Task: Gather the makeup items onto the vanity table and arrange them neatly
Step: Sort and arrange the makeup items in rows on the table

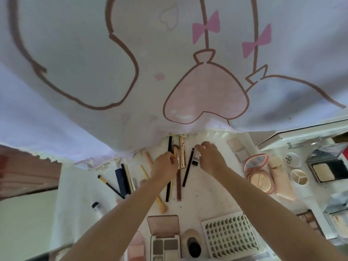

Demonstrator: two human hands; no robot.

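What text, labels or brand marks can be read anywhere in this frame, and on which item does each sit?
"albi", or close to it, seen upside down and uncertain: dark letters on the lid of the round white jar.
Unreadable, too small and blurred: dark print on the small white tube under the right hand.
Nothing else legible; the curtain carries only drawings of hearts and bows, no words.

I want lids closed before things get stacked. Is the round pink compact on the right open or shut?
Open. The round pink compact has its mirrored lid tipped back, and the pale pressed powder in its base is exposed.
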